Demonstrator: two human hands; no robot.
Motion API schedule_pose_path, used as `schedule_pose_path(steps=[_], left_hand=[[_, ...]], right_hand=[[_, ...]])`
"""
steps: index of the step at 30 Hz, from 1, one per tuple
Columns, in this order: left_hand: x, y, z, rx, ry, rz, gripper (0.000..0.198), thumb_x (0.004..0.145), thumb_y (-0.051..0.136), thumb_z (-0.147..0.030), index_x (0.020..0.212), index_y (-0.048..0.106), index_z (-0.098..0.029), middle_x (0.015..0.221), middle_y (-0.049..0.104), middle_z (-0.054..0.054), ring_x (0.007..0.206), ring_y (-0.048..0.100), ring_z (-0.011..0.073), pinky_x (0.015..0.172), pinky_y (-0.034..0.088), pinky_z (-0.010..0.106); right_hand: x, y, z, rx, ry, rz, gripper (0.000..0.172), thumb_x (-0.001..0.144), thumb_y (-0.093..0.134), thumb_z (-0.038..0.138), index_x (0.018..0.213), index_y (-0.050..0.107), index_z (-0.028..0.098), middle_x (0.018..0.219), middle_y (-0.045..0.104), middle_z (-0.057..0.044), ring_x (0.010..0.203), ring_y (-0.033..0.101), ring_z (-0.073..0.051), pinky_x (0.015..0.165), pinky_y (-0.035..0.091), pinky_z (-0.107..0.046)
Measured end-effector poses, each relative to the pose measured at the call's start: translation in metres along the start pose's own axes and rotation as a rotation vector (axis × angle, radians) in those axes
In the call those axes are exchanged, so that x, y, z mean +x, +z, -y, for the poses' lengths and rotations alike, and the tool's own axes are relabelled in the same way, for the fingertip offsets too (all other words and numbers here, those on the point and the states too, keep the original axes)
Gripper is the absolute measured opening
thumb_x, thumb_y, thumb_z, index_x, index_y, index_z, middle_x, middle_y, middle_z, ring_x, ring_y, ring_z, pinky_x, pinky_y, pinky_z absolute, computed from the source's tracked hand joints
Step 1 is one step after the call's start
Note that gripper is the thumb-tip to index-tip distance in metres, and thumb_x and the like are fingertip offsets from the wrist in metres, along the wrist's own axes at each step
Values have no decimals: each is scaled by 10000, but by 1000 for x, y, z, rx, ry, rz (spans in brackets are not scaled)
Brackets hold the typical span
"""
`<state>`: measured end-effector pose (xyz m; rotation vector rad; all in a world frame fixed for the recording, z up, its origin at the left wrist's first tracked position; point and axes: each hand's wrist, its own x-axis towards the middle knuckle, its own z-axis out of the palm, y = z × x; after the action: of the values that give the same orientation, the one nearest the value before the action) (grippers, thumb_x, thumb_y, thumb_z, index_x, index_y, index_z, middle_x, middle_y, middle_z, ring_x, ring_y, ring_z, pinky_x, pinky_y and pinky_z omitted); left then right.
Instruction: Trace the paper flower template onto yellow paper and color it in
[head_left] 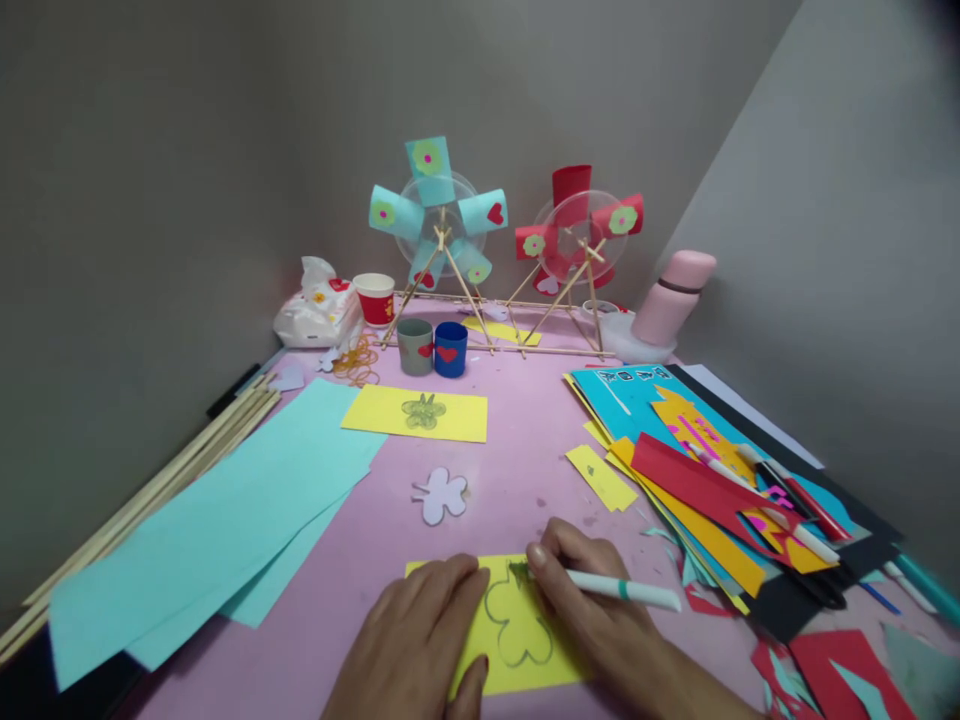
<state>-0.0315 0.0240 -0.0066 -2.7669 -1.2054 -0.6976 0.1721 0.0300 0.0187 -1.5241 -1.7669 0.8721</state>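
Note:
My left hand (420, 640) lies flat with fingers together on the left half of a yellow paper (517, 665) near the front edge of the pink table (517, 470). My right hand (592, 610) pinches a white pen with a green band (626, 590), its tip touching the top of a flower outline (517, 625) drawn on that yellow paper. A white paper flower cut-out (442, 495) lies just beyond the paper.
Light blue sheets (217, 520) and wooden sticks (150, 490) lie at left. A second yellow sheet with a drawn flower (416, 412), two small cups (433, 348), two paper-cup wheels (439, 215), a pink bottle (671, 295) stand farther back. A coloured paper pile with pens (712, 470) fills the right.

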Motion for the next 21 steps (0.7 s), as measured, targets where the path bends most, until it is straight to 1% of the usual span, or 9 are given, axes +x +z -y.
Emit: schedule_pose_path(steps=[3,5,8,12,14,16,18,21], left_hand=[[-2,8,0,-16,9,-52,461,790,526,-249,1246,493,-193,1172,626,73,996,599,216,813,506,313],[-2,9,-1,-17,3,-54,465,786,520,-234,1247,493,-181,1173,623,78,1002,596,219,813,502,318],[1,0,-4,3,-5,-12,453,789,532,-221,1238,501,-170,1170,626,77,1006,597,213,824,500,316],[4,-9,-7,37,-14,53,445,803,545,-236,1241,500,-169,1186,628,79,1031,594,210,846,499,310],[3,-9,-6,41,-15,65,445,810,539,-242,1248,496,-174,1201,623,79,1048,590,210,855,497,308],[2,-6,-6,40,-10,47,440,811,533,-245,1244,499,-174,1196,626,80,1043,594,215,850,501,316],[2,-5,-6,35,-4,32,435,809,531,-245,1236,503,-168,1187,630,84,1031,599,220,838,506,325],[4,-6,-7,24,-19,48,432,816,529,-233,1241,496,-165,1191,625,85,1036,593,216,843,500,326]], right_hand=[[1,-1,2,13,19,17,361,947,336,436,655,388,229,603,417,26,580,433,-156,537,335,-272],[2,-1,2,44,11,35,362,949,332,434,652,367,232,579,380,42,539,403,-141,510,314,-265],[3,0,0,66,-4,53,357,954,340,427,654,354,233,568,347,56,507,363,-128,489,288,-262],[3,1,-3,72,-15,44,349,958,357,411,661,372,228,583,362,55,519,374,-123,499,289,-259],[3,1,-3,101,-4,48,351,952,371,414,655,371,229,563,356,60,504,369,-121,481,279,-256],[4,0,-2,117,1,50,348,945,385,413,650,370,229,546,345,65,491,362,-118,466,268,-254],[5,0,-1,112,-12,46,341,943,393,399,649,372,228,545,339,68,489,357,-115,466,261,-255],[5,1,-1,123,-37,60,341,948,396,380,644,355,230,539,328,73,475,338,-109,461,251,-253]])
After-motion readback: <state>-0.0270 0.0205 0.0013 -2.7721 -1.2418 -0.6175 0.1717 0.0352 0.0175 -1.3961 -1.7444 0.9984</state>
